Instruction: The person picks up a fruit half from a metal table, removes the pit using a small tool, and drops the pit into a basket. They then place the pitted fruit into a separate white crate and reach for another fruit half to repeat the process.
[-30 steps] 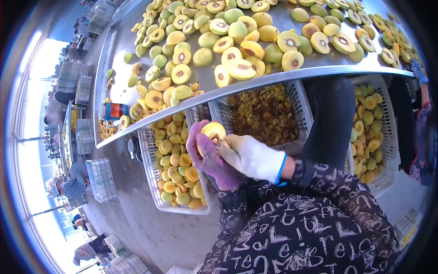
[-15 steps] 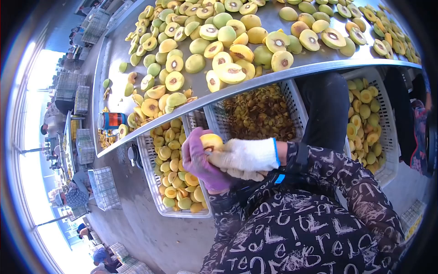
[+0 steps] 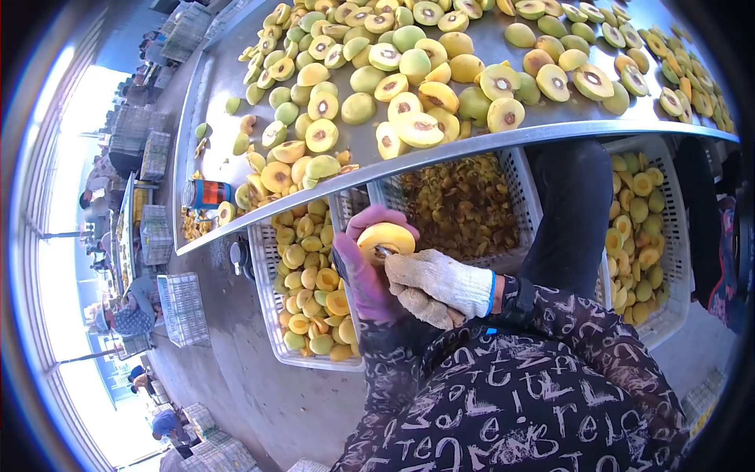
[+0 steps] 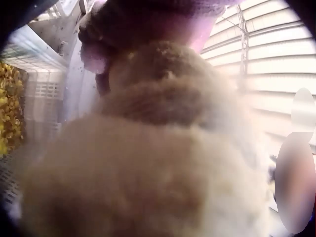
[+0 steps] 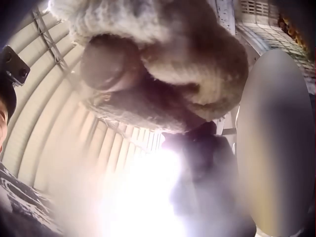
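In the head view my left hand (image 3: 365, 285), in a purple glove, holds a halved yellow fruit (image 3: 390, 235) with its cut face toward my other hand. My right hand (image 3: 447, 285), in a white knit glove, grips a small tool whose metal tip (image 3: 382, 252) is at the hollow in the fruit's cut face. Close to the left wrist camera, the blurred white glove (image 4: 148, 163) covers most of the purple glove (image 4: 148, 22). The right wrist view shows curled white-gloved fingers (image 5: 197, 64) around a rounded end (image 5: 109, 63), probably the tool's handle.
A metal table (image 3: 206, 153) bears many halved fruits and a jar (image 3: 206, 194). Beneath its edge (image 3: 464, 144) stand a crate (image 3: 273, 334) of fruit halves, a crate (image 3: 528, 189) of brown scraps and another fruit crate (image 3: 678, 267). My knee (image 3: 572, 189) lies between crates.
The fruit has turned in my left hand, so more of its cut face and the metal tip show. My right hand has shifted against it, and the head view has moved slightly.
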`<state>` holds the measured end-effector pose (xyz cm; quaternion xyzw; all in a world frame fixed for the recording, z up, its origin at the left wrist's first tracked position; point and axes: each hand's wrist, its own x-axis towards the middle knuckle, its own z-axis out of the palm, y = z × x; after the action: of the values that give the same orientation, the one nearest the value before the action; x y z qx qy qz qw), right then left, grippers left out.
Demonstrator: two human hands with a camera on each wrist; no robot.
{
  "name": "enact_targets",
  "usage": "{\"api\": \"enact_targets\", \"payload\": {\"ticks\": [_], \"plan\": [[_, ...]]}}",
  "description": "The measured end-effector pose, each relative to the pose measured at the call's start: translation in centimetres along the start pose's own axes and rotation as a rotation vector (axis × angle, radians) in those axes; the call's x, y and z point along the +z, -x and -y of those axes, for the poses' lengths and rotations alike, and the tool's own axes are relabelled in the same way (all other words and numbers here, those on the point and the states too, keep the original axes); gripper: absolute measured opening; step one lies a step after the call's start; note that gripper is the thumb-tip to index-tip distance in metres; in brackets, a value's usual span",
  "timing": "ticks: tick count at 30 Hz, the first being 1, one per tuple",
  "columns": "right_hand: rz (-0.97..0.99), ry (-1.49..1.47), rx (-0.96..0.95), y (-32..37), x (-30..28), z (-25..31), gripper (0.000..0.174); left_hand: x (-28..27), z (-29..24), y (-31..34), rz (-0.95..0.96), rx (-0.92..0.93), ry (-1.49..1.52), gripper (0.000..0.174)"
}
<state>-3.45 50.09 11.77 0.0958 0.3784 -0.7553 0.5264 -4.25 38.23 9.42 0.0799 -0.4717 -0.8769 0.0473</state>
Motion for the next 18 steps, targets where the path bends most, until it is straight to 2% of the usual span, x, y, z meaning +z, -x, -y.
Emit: {"api": "enact_targets", "payload": {"ticks": [1, 3, 6, 8, 9, 10, 11, 12, 14, 16, 17, 18], "plan": [[-0.019, 0.029, -0.021, 0.2, 0.1, 0.2, 0.034, 0.5, 0.3, -0.1, 0.007, 0.003, -0.003, 0.056], [-0.034, 0.018, -0.048, 0.7, 0.4, 0.7, 0.035, 1.2, 0.8, -0.1, -0.059, 0.251, -0.159, 0.042], [-0.036, -0.068, -0.055, 1.1, 0.3, 0.7, 0.036, -0.4, 1.6, -0.8, -0.09, 0.303, -0.298, 0.032], [0.103, -0.118, -0.117, 1.7, -0.8, 0.3, 0.026, -0.3, 1.7, -0.3, -0.079, 0.228, -0.235, 0.034], [0.199, 0.01, -0.115, 0.7, -2.9, -0.6, 0.03, 0.0, 1.5, -0.1, -0.032, 0.167, -0.176, 0.035], [0.192, 0.007, -0.11, -0.7, -4.5, -1.8, 0.03, 0.3, 1.4, 0.0, 0.013, 0.107, -0.113, 0.035], [0.254, 0.073, -0.186, -1.4, -4.8, -1.8, 0.033, 0.3, 0.7, -0.1, 0.011, -0.027, -0.156, 0.038], [0.319, 0.138, -0.264, -1.7, -5.0, -1.9, 0.036, 0.3, 0.9, 0.2, 0.007, -0.032, -0.155, 0.038], [0.348, 0.192, -0.188, -1.0, -6.2, -1.7, 0.038, 0.0, 1.4, 0.4, -0.043, -0.174, 0.046, 0.038], [0.644, -0.518, 0.148, -1.1, -8.0, -1.5, 0.032, -1.5, 2.6, -0.6, -0.147, -0.242, 0.332, 0.039], [0.705, -0.465, -0.098, -1.4, -8.1, -0.6, 0.03, -2.0, 2.2, -0.7, -0.159, -0.21, 0.184, 0.044], [-0.137, -0.179, -0.455, 0.4, -6.7, -1.1, 0.032, -2.7, 1.8, -0.7, -0.176, -0.177, 0.038, 0.049]]}}
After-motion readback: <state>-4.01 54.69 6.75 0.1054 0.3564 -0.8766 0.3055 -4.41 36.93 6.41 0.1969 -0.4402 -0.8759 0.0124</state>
